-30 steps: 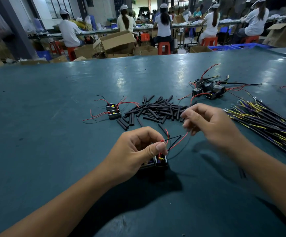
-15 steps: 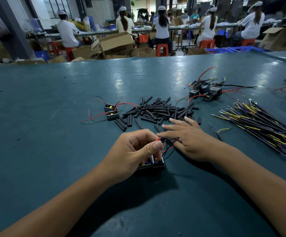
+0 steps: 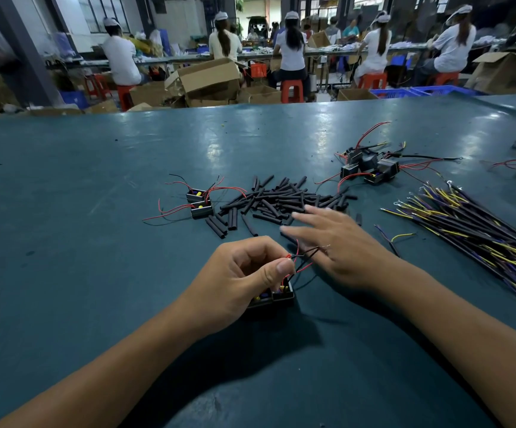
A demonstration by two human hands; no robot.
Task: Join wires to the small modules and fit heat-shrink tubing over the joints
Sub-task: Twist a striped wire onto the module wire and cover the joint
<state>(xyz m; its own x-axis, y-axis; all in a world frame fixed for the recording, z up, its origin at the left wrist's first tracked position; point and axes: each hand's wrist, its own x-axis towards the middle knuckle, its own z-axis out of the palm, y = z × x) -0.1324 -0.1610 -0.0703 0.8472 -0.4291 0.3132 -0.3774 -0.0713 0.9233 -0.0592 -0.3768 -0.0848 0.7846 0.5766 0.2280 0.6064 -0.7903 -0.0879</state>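
Observation:
My left hand [image 3: 244, 273] holds small black modules [image 3: 273, 296] low over the green table, thumb and fingers pinching their thin red and black wires [image 3: 304, 257]. My right hand [image 3: 340, 242] lies just to the right with fingers straight, reaching toward the near edge of a pile of black heat-shrink tubes [image 3: 281, 200]. It holds nothing.
Two more modules [image 3: 199, 203] with red leads lie left of the pile. A cluster of wired modules [image 3: 371, 168] sits behind right. A bundle of yellow, purple and black wires [image 3: 473, 227] fans out at right. Seated people work at a far bench.
My right hand let go of the wire ends, dropped to the table and spread its fingers toward the tube pile. My left hand stayed put, still pinching the wires.

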